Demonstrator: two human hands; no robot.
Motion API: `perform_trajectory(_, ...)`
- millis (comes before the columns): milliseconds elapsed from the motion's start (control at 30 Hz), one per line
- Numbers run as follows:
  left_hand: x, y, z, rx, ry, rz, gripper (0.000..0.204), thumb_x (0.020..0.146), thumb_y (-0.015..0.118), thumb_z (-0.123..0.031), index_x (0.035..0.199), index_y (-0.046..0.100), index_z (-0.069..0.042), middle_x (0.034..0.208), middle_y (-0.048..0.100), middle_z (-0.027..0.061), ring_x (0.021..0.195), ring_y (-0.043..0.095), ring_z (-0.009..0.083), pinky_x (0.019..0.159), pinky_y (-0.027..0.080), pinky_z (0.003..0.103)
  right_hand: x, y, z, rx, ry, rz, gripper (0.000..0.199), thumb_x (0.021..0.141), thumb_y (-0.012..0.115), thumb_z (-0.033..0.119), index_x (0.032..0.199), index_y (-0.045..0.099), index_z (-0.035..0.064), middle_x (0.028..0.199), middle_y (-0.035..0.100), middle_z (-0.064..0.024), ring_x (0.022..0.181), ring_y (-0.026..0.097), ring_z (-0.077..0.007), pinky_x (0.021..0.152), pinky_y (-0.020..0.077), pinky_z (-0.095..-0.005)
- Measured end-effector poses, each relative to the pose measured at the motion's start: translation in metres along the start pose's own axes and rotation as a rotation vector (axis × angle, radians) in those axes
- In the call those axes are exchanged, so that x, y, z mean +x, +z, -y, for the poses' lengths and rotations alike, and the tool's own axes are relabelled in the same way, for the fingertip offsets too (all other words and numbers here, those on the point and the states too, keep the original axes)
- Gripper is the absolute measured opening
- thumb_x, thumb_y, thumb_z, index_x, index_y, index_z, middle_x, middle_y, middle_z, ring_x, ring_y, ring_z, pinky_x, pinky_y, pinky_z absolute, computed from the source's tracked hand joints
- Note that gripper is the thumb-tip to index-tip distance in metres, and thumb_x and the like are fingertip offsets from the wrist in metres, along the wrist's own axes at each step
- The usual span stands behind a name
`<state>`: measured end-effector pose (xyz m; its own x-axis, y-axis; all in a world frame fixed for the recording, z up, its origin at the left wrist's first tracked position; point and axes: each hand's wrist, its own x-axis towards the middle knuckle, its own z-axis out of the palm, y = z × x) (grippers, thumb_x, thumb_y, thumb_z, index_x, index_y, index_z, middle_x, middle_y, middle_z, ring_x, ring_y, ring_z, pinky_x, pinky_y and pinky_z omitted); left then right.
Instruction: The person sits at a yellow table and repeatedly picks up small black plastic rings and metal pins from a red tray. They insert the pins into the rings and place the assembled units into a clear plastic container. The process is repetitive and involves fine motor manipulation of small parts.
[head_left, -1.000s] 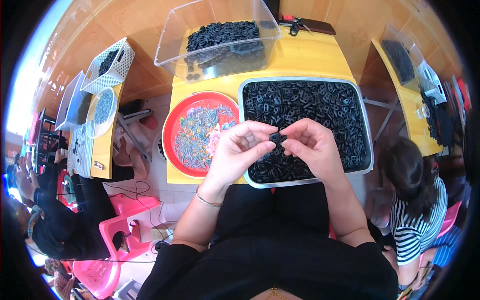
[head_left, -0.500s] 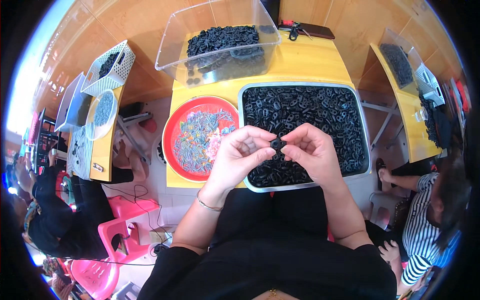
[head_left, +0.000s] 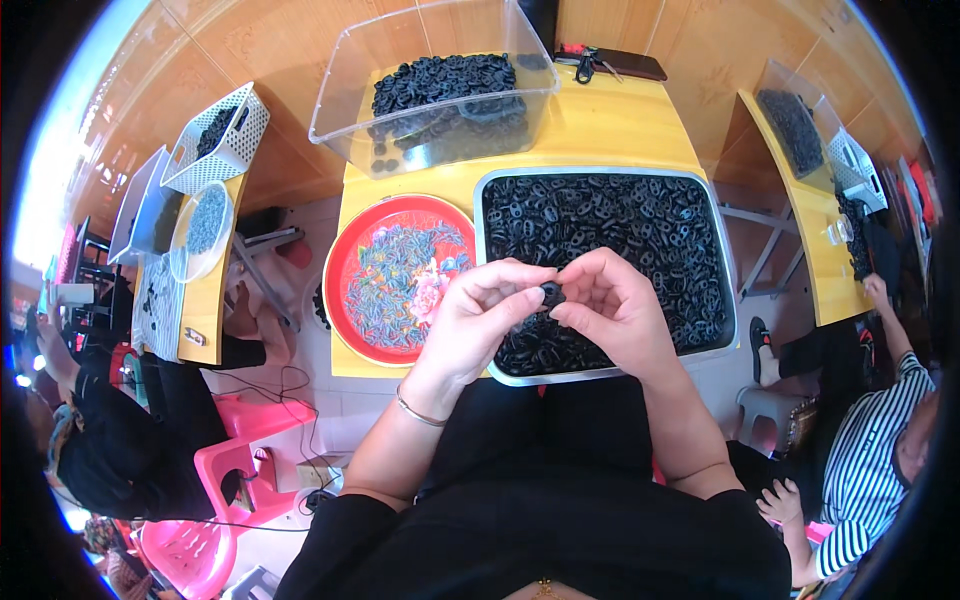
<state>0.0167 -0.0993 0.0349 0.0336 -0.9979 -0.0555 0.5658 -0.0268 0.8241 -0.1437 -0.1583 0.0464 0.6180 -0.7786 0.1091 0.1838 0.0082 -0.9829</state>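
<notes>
Small black part [head_left: 551, 294], mostly hidden between both hands' fingers [head_left: 520, 298]

Yellow surface [head_left: 600, 130] in front, small and square. Resting on it: a metal tray [head_left: 720, 262] heaped with small black parts at the near right, a round red plate [head_left: 345, 262] with a flower print and thin bluish pieces just beside it at the near left, a clear plastic bin [head_left: 345, 105] of black parts behind both, and a dark flat case [head_left: 625, 65] at the far edge.
</notes>
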Motion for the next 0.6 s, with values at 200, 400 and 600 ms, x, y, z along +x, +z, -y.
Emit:
perform_trajectory(200, 0.001, 0.001, -0.004, 0.042, 0.012, 0.024, 0.03, 0.08, 0.06, 0.001, 0.108, 0.051, -0.002, 0.079, 0.058, 0.0, 0.069, 0.052, 0.0036, 0.062, 0.041, 0.017, 0.001, -0.003, 0.013, -0.292, -0.093, 0.083, 0.033, 0.071, 0.07, 0.005, 0.103, 0.06, 0.0071, 0.071, 0.052, 0.0002, 0.061, 0.051, -0.0047, 0.056, 0.042, -0.019)
perform_trajectory(400, -0.001, -0.002, -0.005, 0.009, -0.012, 0.119, 0.038, 0.08, 0.061, -0.001, 0.114, 0.043, -0.002, 0.08, 0.059, 0.004, 0.076, 0.058, 0.0086, 0.069, 0.046, 0.021, 0.001, -0.005, 0.013, -0.427, -0.171, 0.15, 0.036, 0.068, 0.072, 0.008, 0.103, 0.063, 0.0082, 0.069, 0.051, -0.0004, 0.057, 0.048, -0.0067, 0.052, 0.039, -0.0206)
perform_trajectory(600, -0.003, 0.003, -0.004, -0.196, -0.075, 0.156, 0.037, 0.081, 0.059, -0.001, 0.114, 0.043, -0.003, 0.081, 0.059, 0.0047, 0.077, 0.059, 0.0099, 0.069, 0.048, 0.022, 0.002, -0.006, 0.007, -0.371, -0.213, 0.172, 0.033, 0.067, 0.073, 0.009, 0.098, 0.064, 0.0052, 0.07, 0.051, -0.0004, 0.056, 0.046, -0.0064, 0.051, 0.0366, -0.0204)
